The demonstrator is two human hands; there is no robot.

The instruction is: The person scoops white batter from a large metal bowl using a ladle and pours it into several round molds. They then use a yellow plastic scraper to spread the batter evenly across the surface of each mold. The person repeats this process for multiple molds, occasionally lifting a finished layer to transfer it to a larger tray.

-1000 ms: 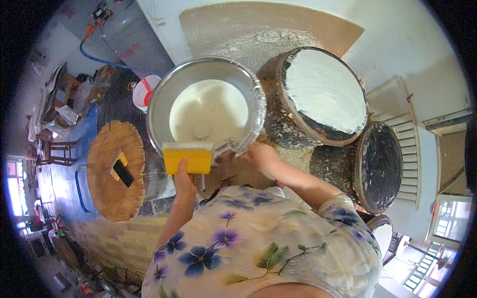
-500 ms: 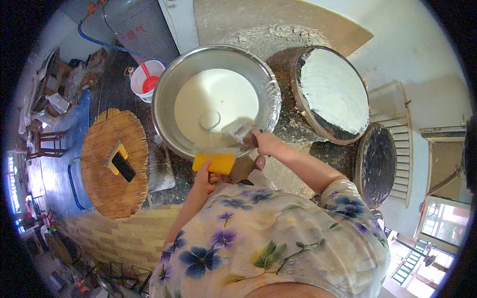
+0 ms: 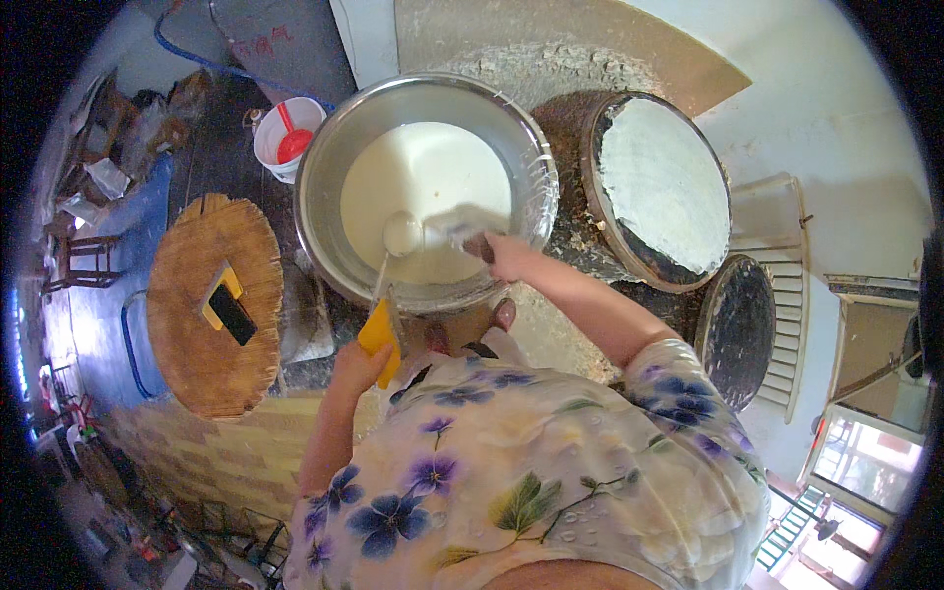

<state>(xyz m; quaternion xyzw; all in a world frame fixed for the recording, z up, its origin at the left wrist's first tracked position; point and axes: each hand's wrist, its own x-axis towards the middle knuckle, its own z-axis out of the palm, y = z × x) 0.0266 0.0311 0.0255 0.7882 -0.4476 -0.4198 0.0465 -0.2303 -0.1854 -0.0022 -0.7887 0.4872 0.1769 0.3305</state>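
Note:
A large steel basin [image 3: 320, 211] holds creamy white batter [image 3: 457, 167]. At its near rim my left hand [image 3: 360, 370] is closed round a yellow scraper [image 3: 378, 334], tilted upright. From beside the scraper a thin handle runs up to a round ladle [image 3: 401, 234] at the batter; whether my fingers also grip that handle is hard to tell. My right hand [image 3: 509, 258] grips the brown handle of a flat scraper [image 3: 454, 230], its pale blade blurred over the batter. To the right, a round griddle [image 3: 661, 182] carries a spread white layer of batter.
A round wooden board [image 3: 206, 374] at left bears a dark phone [image 3: 233, 317] and a yellow-edged piece. A white bucket [image 3: 270, 157] with a red ladle [image 3: 292, 146] stands behind it. At right are a dark round plate [image 3: 739, 329] and a white rack [image 3: 787, 344].
My left hand has moved left and slightly down, turning the yellow scraper from level to upright. The ladle's bowl has shifted slightly left. My right hand with its scraper has moved slightly left and up.

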